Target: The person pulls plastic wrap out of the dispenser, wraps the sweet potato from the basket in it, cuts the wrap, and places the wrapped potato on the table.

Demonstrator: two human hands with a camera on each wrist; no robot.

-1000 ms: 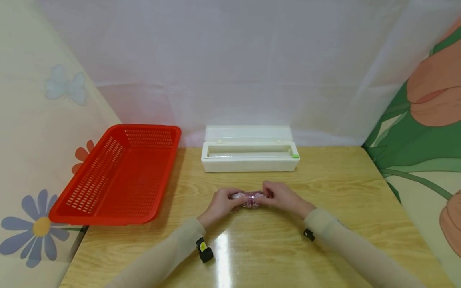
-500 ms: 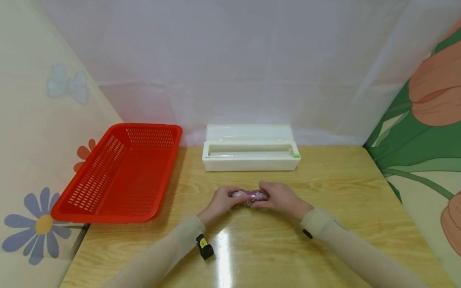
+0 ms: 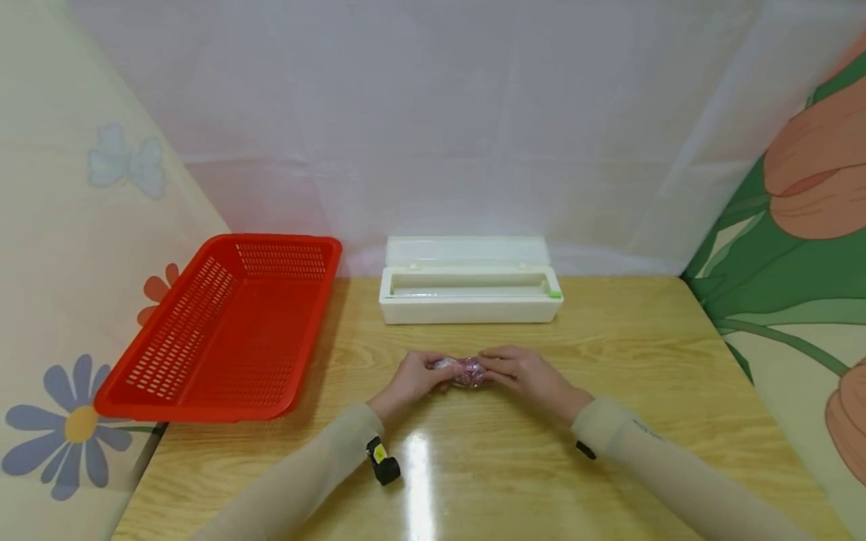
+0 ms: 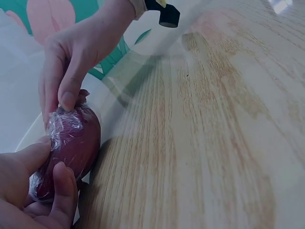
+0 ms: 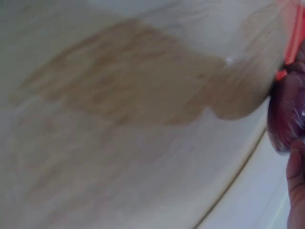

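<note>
A purple-red oval item wrapped in clear film [image 3: 467,371] lies on the wooden table [image 3: 609,353] between both hands. My left hand [image 3: 418,381] grips its left end; in the left wrist view the thumb and fingers curl round the wrapped item [image 4: 71,148]. My right hand [image 3: 522,373] holds the right end, its fingers [image 4: 64,81] pressing the film on top. In the right wrist view only the dark red edge of the wrapped item [image 5: 286,112] and one fingertip [image 5: 296,191] show.
A red slotted basket [image 3: 223,330] sits at the left, overhanging the table edge. A white film dispenser box [image 3: 470,289] with its lid raised stands behind the hands. White sheeting and flowered panels enclose the table.
My right hand has slid leftward over the wrapped item, covering more of it. The left hand has barely moved.
</note>
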